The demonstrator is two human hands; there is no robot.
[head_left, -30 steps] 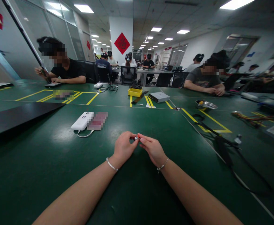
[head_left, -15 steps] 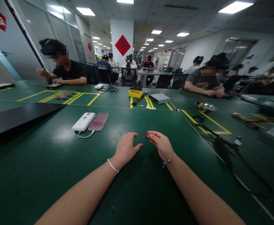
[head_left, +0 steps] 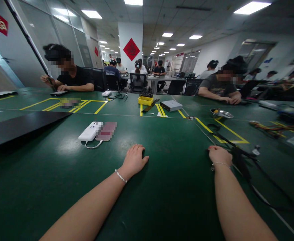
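On the green tabletop, my left hand lies palm down with the thumb apart from the fingers, holding nothing that I can see. A silvery bracelet circles that wrist. My right hand is farther right, close to a black cable, with its fingers curled in. A bit of red shows at its fingertips; what it holds, if anything, is hidden by the hand. Up and left of my left hand lie a white power bank and a blurred-out flat reddish thing, with a short white cable beside them.
Toward the far side are a yellow tray, a grey box and a metal bowl. Coloured wires lie at right, a black panel at left. Two people sit across the table, one at left, one at right.
My right hand has moved right, away from the left hand, to beside the black cable. The small red thing it pinched is now mostly out of sight. My left hand has lowered slightly.
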